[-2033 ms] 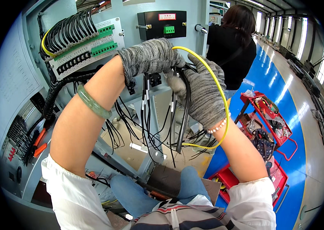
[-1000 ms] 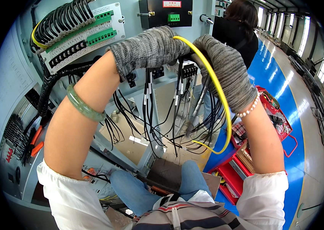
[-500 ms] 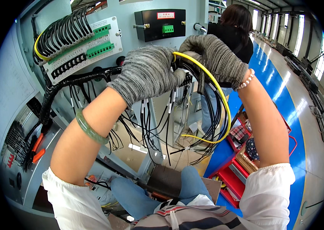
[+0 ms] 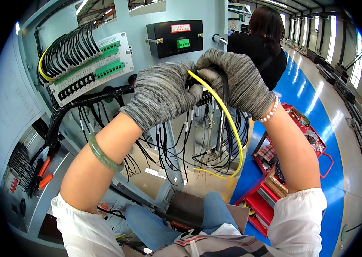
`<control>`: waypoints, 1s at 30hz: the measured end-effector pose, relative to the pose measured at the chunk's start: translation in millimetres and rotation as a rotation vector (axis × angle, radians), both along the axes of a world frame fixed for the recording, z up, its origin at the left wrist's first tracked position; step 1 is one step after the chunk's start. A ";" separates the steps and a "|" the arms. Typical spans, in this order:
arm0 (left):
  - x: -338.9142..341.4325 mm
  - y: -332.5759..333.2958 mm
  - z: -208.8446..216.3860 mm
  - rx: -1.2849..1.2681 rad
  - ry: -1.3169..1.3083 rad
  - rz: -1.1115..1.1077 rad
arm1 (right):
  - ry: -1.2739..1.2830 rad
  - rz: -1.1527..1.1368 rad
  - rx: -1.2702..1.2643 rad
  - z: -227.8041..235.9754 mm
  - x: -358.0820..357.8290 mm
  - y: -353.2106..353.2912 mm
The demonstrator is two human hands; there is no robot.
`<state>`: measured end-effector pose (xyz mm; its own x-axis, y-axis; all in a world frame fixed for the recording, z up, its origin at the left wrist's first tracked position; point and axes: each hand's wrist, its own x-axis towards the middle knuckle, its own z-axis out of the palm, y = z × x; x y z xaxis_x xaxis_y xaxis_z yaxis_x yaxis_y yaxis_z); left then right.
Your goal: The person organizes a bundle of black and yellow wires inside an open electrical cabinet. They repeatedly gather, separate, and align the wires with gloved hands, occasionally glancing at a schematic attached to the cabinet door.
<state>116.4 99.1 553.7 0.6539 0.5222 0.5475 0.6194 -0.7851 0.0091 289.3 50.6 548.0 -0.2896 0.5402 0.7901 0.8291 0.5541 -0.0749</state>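
Both my hands wear grey knitted gloves and meet in front of the cabinet frame. My left hand (image 4: 164, 94) is closed round the bundle of black wires (image 4: 244, 128), by the end of its dark wrapped harness (image 4: 87, 97). A yellow wire (image 4: 233, 124) comes out at the left fingers and curves down past my right hand. Curled fingers of my right hand (image 4: 245, 83) grip a long black strip (image 4: 221, 132) that hangs downward. The gloves hide how the strip meets the bundle. Loose black wires with white sleeves (image 4: 186, 126) dangle below.
A terminal board (image 4: 91, 68) with green blocks and a black box (image 4: 175, 37) are fixed on the panel ahead. Orange-handled pliers (image 4: 45, 173) lie at left. A person (image 4: 258, 47) stands at back right, near red tool trays (image 4: 260, 201) on the blue floor.
The black strip now hangs much longer below my right hand. The yellow wire has shifted slightly left and its loop hangs lower. Both hands stay close together at the bundle.
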 end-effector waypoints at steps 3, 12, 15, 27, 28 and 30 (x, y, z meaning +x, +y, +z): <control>-1.1 1.7 0.7 -0.035 -0.001 0.035 | -0.047 -0.025 -0.023 2.1 0.5 -1.0; -0.8 5.1 -5.5 0.018 -0.048 0.023 | -0.082 -0.040 0.070 -2.5 -2.2 -1.6; -0.3 1.8 -1.3 0.058 -0.090 -0.028 | -0.133 -0.048 0.192 -10.9 0.5 -2.9; 3.9 14.9 -3.1 0.193 -0.108 -0.092 | -0.008 -0.010 0.167 -11.3 0.2 5.2; 2.3 16.9 -4.2 0.185 -0.108 -0.103 | -0.015 0.004 0.180 -11.8 0.7 6.0; 1.4 17.8 -5.0 0.169 -0.110 -0.129 | -0.030 0.026 0.205 -13.3 3.5 8.1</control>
<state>117.8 116.9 548.7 0.6406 0.3333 0.6917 0.5164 -0.8537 -0.0669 292.8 58.8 534.7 -0.3261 0.3609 0.8737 0.8147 0.5762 0.0661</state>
